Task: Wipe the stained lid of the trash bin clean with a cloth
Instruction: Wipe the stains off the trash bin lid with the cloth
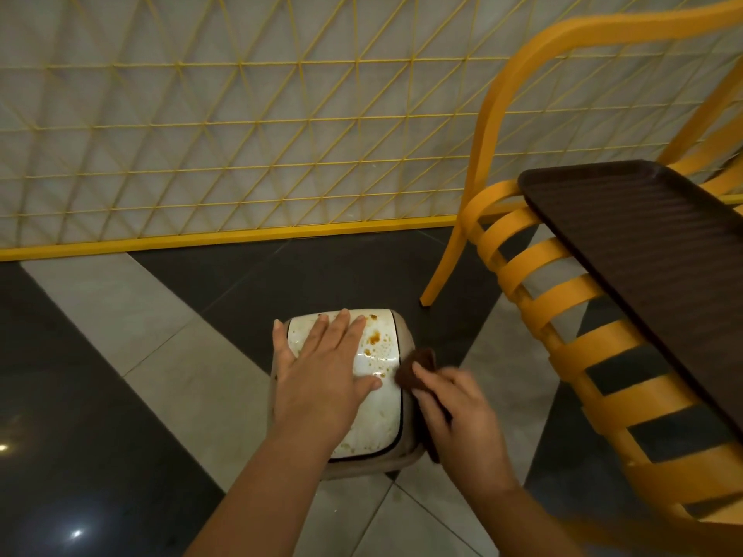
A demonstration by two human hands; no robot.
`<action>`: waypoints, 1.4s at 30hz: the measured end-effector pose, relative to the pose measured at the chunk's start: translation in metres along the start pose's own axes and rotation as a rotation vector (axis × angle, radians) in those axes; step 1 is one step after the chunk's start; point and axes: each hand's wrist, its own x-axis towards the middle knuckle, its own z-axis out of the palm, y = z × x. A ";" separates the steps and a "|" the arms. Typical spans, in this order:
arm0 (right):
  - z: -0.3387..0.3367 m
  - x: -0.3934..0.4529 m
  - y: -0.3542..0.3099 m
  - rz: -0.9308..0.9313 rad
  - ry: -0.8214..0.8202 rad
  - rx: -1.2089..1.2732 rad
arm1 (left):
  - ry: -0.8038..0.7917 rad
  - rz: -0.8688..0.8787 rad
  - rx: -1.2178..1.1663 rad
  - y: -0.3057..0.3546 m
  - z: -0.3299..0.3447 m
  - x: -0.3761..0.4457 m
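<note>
White, orange-stained trash bin lid (378,355) lies under my flat, open left hand (321,371); my right hand (462,412) grips a brown cloth (418,365) at its right edge.

The left hand (321,371) lies flat, fingers spread, on the white orange-stained plastic bin lid (380,347); the right hand (462,412) grips a dark brown cloth (416,365) at the lid's right edge.

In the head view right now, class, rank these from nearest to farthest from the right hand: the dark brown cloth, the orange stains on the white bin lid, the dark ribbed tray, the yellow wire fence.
1. Dark brown cloth: held in the right hand.
2. Orange stains: just left, on the white bin lid.
3. Dark ribbed tray: right, on the chair.
4. Yellow wire fence: behind.
</note>
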 end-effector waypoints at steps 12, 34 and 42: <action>-0.004 -0.036 0.014 0.017 -0.029 0.024 | -0.035 -0.004 -0.004 0.000 0.001 0.003; 0.018 -0.016 -0.004 0.046 0.128 0.082 | -0.056 0.038 -0.032 -0.009 0.005 0.005; 0.019 -0.023 -0.005 -0.096 0.006 0.113 | -0.143 0.157 -0.087 -0.043 -0.008 0.014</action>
